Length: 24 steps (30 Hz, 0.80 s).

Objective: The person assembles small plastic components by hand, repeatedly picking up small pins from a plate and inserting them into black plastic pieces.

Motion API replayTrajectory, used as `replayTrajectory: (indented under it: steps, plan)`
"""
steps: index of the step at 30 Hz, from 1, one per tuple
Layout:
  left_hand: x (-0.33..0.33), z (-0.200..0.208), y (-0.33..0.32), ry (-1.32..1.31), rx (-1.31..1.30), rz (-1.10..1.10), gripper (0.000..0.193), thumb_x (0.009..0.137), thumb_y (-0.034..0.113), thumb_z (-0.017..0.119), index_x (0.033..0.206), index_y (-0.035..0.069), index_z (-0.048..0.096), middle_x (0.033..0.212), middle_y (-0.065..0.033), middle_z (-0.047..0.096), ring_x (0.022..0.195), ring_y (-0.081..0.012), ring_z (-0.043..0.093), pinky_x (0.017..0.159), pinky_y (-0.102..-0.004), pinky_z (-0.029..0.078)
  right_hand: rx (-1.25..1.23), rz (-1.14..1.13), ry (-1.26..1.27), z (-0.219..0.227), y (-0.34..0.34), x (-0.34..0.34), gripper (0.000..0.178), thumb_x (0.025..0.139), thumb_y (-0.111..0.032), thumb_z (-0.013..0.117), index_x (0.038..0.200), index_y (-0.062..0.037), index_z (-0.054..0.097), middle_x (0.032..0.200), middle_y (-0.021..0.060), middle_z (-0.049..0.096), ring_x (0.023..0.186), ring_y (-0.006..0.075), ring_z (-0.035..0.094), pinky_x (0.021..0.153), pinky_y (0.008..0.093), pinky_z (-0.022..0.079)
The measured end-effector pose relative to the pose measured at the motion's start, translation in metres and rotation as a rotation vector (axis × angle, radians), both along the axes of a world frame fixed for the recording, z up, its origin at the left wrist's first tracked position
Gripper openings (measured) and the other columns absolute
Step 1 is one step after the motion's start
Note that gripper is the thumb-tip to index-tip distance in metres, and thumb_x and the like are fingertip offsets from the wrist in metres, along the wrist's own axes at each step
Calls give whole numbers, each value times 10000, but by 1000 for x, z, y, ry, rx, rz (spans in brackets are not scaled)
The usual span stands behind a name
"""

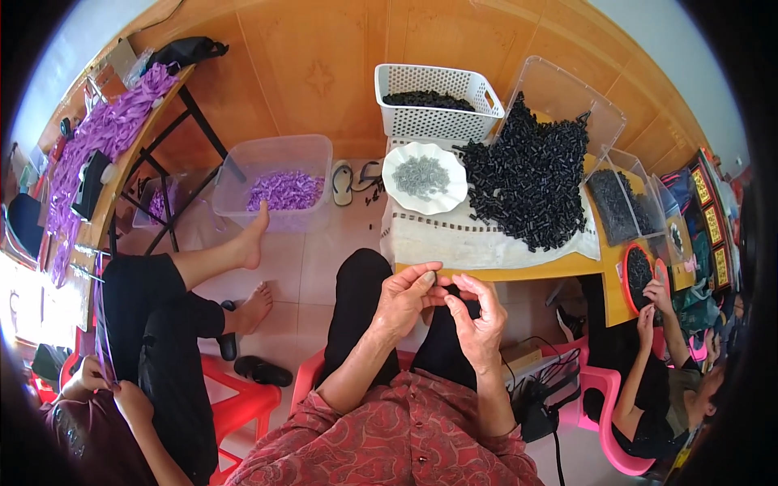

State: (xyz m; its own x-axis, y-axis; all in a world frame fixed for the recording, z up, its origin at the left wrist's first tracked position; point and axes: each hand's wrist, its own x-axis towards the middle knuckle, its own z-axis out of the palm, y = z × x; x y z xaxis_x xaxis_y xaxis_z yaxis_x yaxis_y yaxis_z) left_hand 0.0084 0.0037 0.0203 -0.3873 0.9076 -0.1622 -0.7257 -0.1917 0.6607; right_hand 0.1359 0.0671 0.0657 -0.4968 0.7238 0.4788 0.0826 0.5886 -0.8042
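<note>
Above my lap, just off the table's near edge, my left hand [403,301] and my right hand [478,317] meet at the fingertips. The left thumb and forefinger are pinched together around something small and dark, mostly hidden by the fingers. My right fingers curl close to the same spot, and what they grip cannot be made out. Beyond my hands, a big heap of short black tube-like pieces [531,174] spreads over a white cloth [470,247]. Left of the heap, a white scalloped plate [395,194] carries small clear-grey pieces [423,176].
A white perforated basket [438,125] and a clear bin [620,206] hold more black pieces. On the floor stands a clear tub [235,198] with purple pieces [285,191]. Co-workers sit at both sides: one handles purple ribbon [104,324], another works beside a red-rimmed tray [626,283].
</note>
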Motion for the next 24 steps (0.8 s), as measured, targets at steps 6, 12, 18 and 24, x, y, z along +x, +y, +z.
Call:
replayTrajectory:
  steps: [6, 12, 18, 24]
  plan:
    - [-21, -10, 18, -92, -48, 75, 234, 952, 85, 537, 1159, -7, 595, 1009, -143, 661, 830, -200, 657, 778, -358, 558, -111, -4, -13, -23, 6, 4, 226, 812, 33, 671, 1030, -1, 619, 900, 124, 666, 753, 192, 661, 674, 279, 528]
    - [-56, 14, 68, -93, -107, 148, 258, 957, 66, 512, 1187, -47, 536, 952, -138, 621, 795, -233, 638, 757, -372, 561, -132, 29, -46, -41, 6, 6, 202, 817, 23, 667, 1012, -4, 623, 852, 124, 672, 721, 199, 675, 636, 280, 529]
    - [-132, 53, 180, 53, -36, 144, 113, 928, 56, 540, 973, -41, 576, 858, -118, 612, 715, -224, 632, 687, -379, 580, -201, -3, -96, -43, 4, 7, 130, 811, 14, 678, 939, 1, 657, 840, 115, 673, 711, 191, 672, 609, 278, 528]
    - [-221, 77, 269, 192, 65, 142, 176, 898, 26, 538, 1044, -72, 527, 954, -194, 589, 862, -329, 638, 801, -447, 575, -242, -9, -62, -50, 10, 6, 135, 812, 15, 674, 945, -5, 657, 844, 111, 668, 690, 179, 658, 598, 266, 522]
